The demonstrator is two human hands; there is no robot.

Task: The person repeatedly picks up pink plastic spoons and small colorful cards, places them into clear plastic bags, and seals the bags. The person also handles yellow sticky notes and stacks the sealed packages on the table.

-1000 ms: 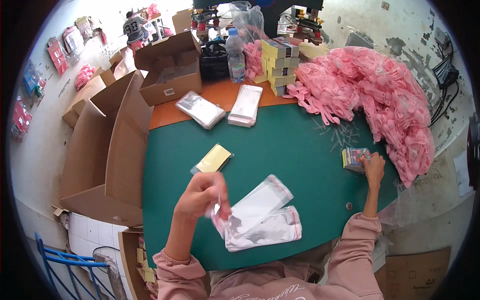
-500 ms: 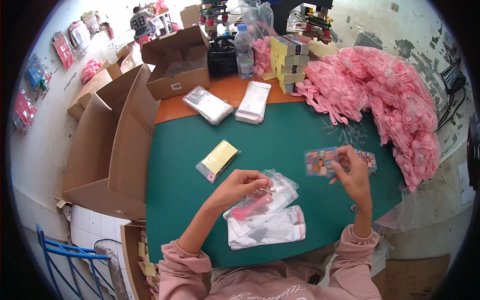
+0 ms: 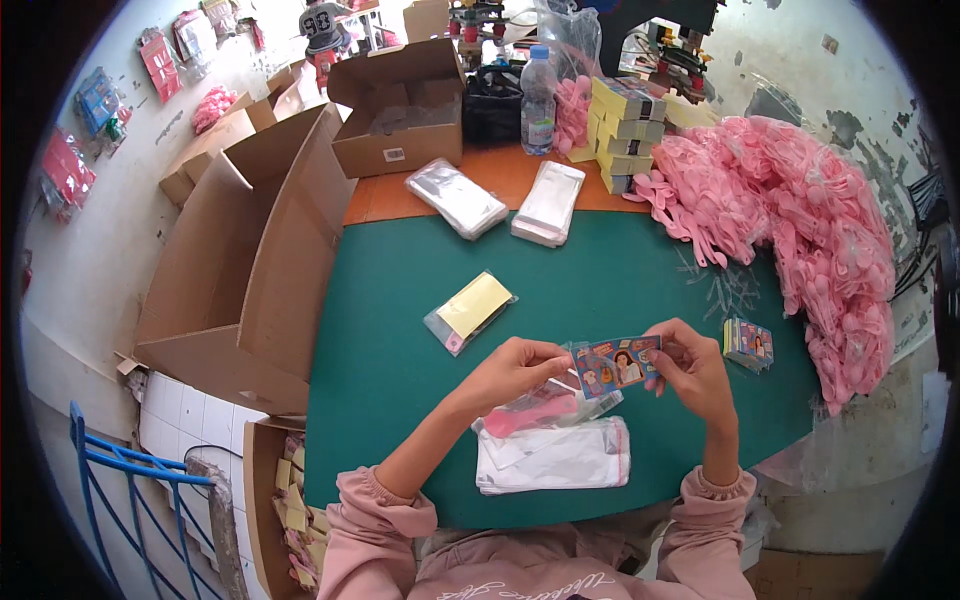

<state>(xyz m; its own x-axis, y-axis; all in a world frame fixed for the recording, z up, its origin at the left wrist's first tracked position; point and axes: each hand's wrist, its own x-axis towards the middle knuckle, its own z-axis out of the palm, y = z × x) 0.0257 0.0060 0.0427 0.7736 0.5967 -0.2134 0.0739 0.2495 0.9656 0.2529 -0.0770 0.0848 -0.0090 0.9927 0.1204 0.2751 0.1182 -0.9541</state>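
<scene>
My left hand (image 3: 520, 375) pinches the mouth of a clear plastic bag (image 3: 604, 404) with a pink spoon (image 3: 530, 414) inside. Between the thumb and fingers of my right hand (image 3: 692, 372) is a colourful printed card (image 3: 618, 366); its left end meets the bag's mouth at my left fingertips. How far it sits inside the bag, I cannot tell. Beneath the held bag lies a stack of flat clear bags (image 3: 560, 462) on the green table top (image 3: 400, 400). A small pile of the same cards (image 3: 750, 344) stands to the right of my right hand.
A filled bag with a yellow card (image 3: 472, 308) lies left of centre. Two bundles of clear bags (image 3: 456, 200) (image 3: 550, 200) lie farther back. Behind stand a water bottle (image 3: 538, 105) and stacked cards (image 3: 628, 130). Pink spoons (image 3: 800, 200) heap at right; cardboard boxes (image 3: 290, 235) stand left.
My right hand has brought the card leftward from beside the card pile to the bag's mouth at my left hand. The whole view has shifted slightly.
</scene>
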